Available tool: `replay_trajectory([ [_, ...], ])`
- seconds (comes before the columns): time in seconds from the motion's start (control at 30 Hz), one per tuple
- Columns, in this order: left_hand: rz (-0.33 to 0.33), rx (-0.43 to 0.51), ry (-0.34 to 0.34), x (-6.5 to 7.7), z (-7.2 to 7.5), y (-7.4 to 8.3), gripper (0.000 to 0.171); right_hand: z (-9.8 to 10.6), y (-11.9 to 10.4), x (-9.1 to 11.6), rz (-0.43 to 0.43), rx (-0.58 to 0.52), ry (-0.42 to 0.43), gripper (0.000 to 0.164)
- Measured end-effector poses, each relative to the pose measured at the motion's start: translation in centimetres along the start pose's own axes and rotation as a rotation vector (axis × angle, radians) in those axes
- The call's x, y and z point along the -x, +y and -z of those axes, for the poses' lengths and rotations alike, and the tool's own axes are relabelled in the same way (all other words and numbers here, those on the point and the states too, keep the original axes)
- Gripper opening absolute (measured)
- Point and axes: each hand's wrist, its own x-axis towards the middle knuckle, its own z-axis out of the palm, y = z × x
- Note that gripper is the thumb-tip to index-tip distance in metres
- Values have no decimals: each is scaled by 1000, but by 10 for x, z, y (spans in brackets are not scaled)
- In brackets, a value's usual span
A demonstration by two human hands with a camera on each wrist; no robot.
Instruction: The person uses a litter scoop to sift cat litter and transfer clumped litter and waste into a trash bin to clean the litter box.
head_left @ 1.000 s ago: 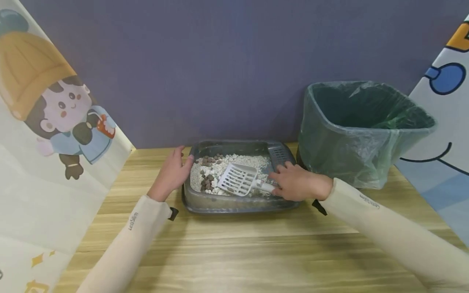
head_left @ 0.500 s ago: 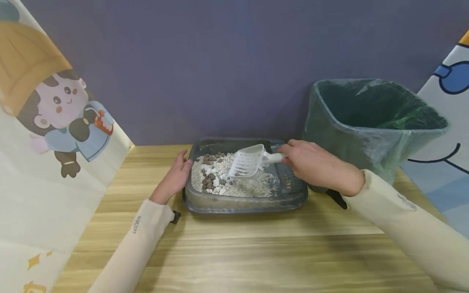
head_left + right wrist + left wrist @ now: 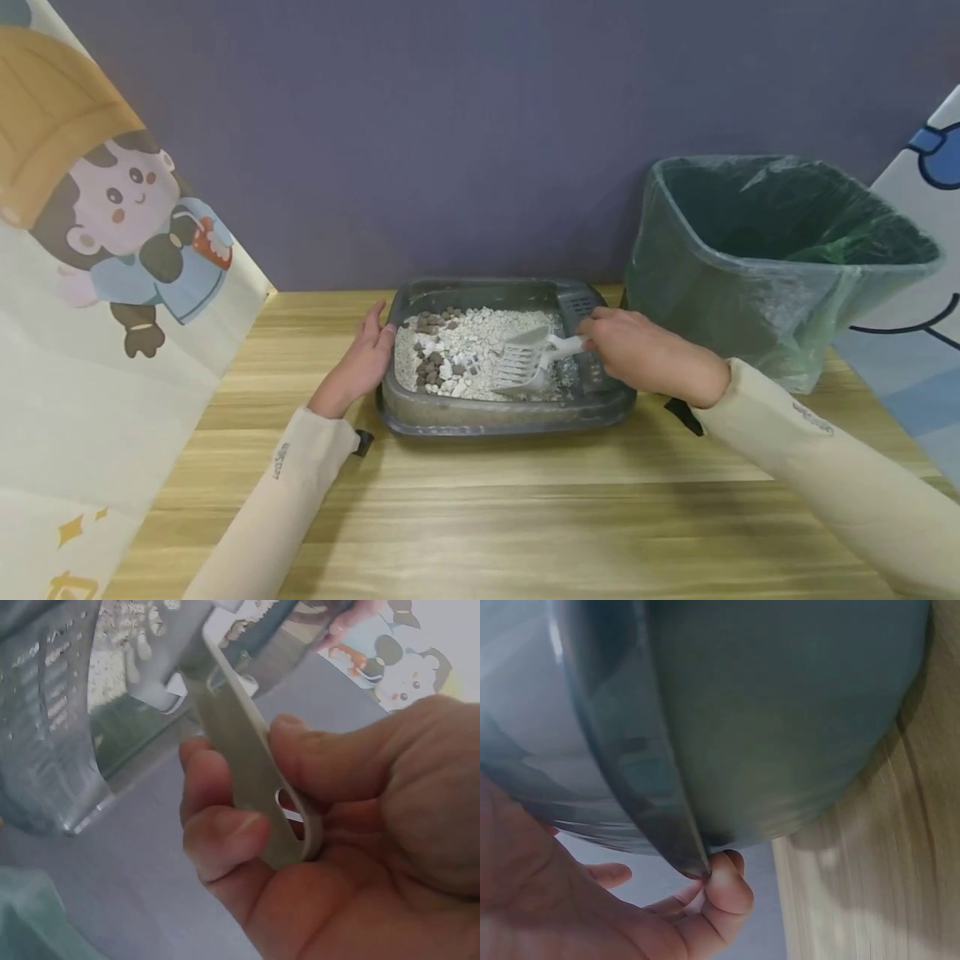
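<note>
A grey litter box holds pale litter, with brown lumps and white lumps gathered toward its left side. My left hand holds the box's left rim; in the left wrist view its fingertips curl at the lip's edge. My right hand grips the handle of a white slotted litter scoop. The scoop's head is tilted, its lower edge down in the litter right of the lumps. In the right wrist view, thumb and fingers wrap the scoop handle.
Right of the box stands a grey-green bin lined with a clear plastic bag. A slotted panel spans the box's right end. Behind the wooden table rises a purple-grey wall; cartoon-printed panels flank both sides.
My right hand lifted the scoop off the litter, tilted it, then lowered it back into the litter farther right. My left hand stays at the box's left rim.
</note>
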Motion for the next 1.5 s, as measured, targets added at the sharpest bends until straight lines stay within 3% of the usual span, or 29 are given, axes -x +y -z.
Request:
replay_trajectory([
  [0.13,-15,-1,6,0,-1,1,56,-11,2,-9,5,-32,-21,33],
  [0.37,-31,-3,22,-2,-5,4,53,-38,3,-29,-19,-116,-136,37],
  [0.43,-31,-3,18,-4,-7,6,54,-46,3,-32,-10,-139,-129,36],
  [0.63,-29,-3,19,-4,-8,9,54,-68,2,-39,57,-175,76,30],
  [0.8,-19,-9,55,-2,-5,8,54,-77,1,-40,48,-226,186,27],
  [1.2,26,-10,58,-1,3,-1,56,-88,11,-29,59,-294,375,31],
  [1.5,9,-23,50,0,4,-6,54,-100,13,-23,44,-392,464,32],
])
